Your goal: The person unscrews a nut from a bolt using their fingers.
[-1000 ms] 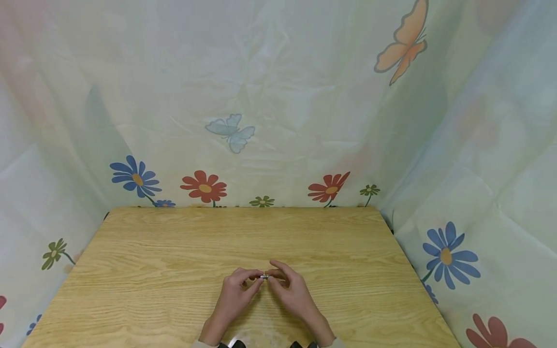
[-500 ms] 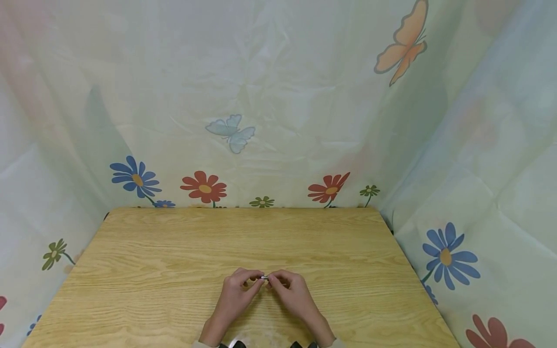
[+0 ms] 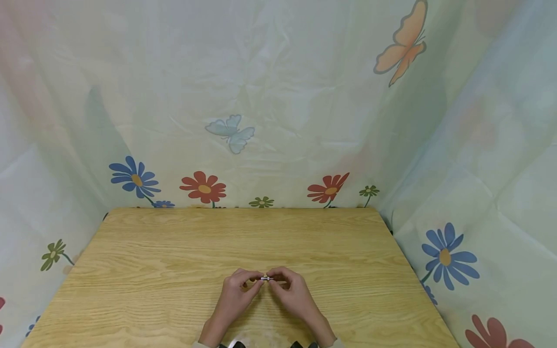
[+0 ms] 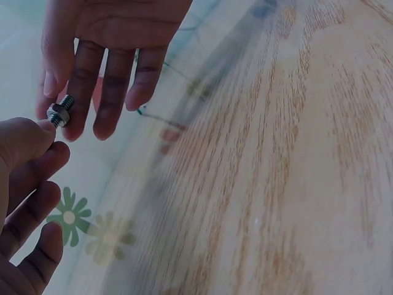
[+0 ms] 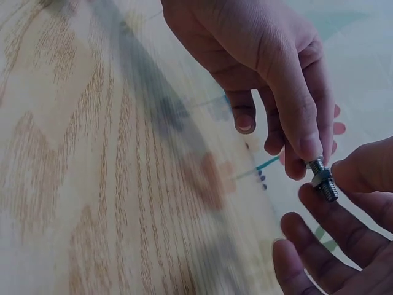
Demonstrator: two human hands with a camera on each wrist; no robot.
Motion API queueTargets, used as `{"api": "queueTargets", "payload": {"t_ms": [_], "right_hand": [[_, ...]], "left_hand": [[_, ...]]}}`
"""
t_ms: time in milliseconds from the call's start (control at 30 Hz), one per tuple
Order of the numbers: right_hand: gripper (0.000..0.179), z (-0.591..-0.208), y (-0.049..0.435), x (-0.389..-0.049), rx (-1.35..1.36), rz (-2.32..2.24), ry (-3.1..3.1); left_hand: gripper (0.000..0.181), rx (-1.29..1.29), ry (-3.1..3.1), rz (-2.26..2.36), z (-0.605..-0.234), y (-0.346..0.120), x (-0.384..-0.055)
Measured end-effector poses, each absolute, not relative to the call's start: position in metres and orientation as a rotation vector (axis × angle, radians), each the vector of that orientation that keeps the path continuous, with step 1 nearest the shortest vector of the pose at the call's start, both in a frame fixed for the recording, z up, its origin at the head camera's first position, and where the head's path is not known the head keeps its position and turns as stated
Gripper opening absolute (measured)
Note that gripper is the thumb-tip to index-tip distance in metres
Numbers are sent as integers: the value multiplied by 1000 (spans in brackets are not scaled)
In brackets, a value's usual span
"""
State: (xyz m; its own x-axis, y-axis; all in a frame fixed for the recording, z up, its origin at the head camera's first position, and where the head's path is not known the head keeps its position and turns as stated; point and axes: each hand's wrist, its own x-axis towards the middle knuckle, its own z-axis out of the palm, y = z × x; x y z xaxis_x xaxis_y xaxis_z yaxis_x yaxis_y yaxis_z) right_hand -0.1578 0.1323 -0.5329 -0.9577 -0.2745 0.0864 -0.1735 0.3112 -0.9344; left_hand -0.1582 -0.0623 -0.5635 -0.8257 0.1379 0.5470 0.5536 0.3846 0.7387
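A small metal bolt point(image 3: 264, 278) lies roughly level between my two hands, above the wooden table. My left hand point(image 3: 235, 292) pinches one end of it between thumb and index finger, hiding that end. On the threaded shank sits a hex nut point(image 5: 321, 178), with bare thread point(image 5: 331, 194) sticking out past it. My right hand point(image 3: 292, 294) is curved about the free end. In the right wrist view its thumb point(image 5: 353, 172) and index finger point(image 5: 331, 212) lie on either side of the nut, parted; whether a fingertip touches it I cannot tell.
A light wood-grain table point(image 3: 183, 241) spreads beneath the hands. Printed fabric point(image 3: 278, 96) with flowers and butterflies hangs behind and along both sides. Dark straps of the wrist cameras point(image 3: 238, 344) show at the lower edge.
My right hand's raised index finger came down to the bolt and closed with the thumb, then the two parted slightly, showing the nut again. My left hand keeps its pinch in place.
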Motion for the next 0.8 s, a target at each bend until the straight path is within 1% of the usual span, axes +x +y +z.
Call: {"api": "queueTargets", "payload": {"t_ms": [300, 467, 600, 800], "right_hand": [[25, -531, 132, -158, -445, -1853, 2445], [34, -534, 133, -158, -487, -1861, 2449], [40, -536, 133, -159, -466, -1837, 2468], [36, -535, 132, -158, -345, -1821, 2467]], "left_hand": [[14, -589, -2266, -1422, -562, -62, -158], [15, -603, -2245, -1410, -562, -62, -158], [15, -617, -2221, -1395, -561, -62, -158], [15, -639, -2167, -1367, -561, -62, -159]]}}
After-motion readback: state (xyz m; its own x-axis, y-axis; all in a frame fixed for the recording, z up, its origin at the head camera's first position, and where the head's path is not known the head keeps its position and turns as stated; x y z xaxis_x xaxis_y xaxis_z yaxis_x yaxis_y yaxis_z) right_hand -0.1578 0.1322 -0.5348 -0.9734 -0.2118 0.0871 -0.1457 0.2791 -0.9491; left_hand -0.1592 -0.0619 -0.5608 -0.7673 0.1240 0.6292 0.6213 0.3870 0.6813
